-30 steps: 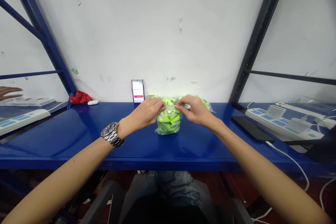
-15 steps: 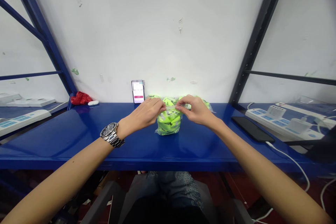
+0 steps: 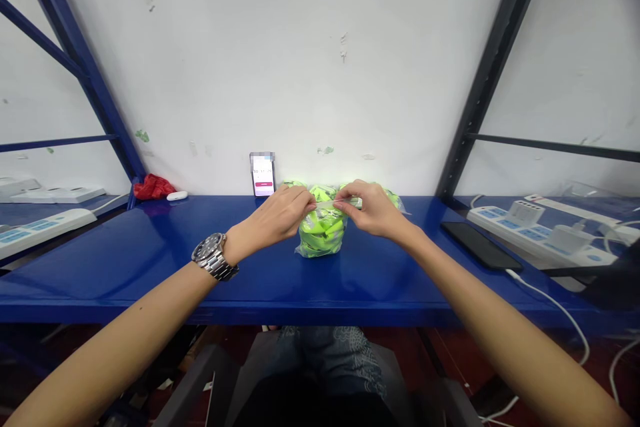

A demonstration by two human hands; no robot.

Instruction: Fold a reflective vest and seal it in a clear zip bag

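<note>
A clear plastic bag (image 3: 321,237) packed with bright yellow-green material stands on the blue table (image 3: 240,280) in front of me. My left hand (image 3: 287,212) pinches the left part of its top edge, fingers closed. On the other side, my right hand (image 3: 369,209) grips the same edge between thumb and fingers. The strip of plastic between the two hands looks pulled straight. Behind it sit more bags (image 3: 395,200) with the same yellow-green contents, partly hidden by my hands. A metal watch (image 3: 215,257) is on my left wrist.
A lit phone (image 3: 263,175) leans on the wall behind. At the back left lie a red cloth-like bundle (image 3: 154,187) and a small white case (image 3: 177,196). To the right lies a dark phone (image 3: 481,246) on a white cable, beside a power strip (image 3: 540,233).
Both hands keep their hold on the bag's top edge with almost no movement. The view has shifted very slightly.
</note>
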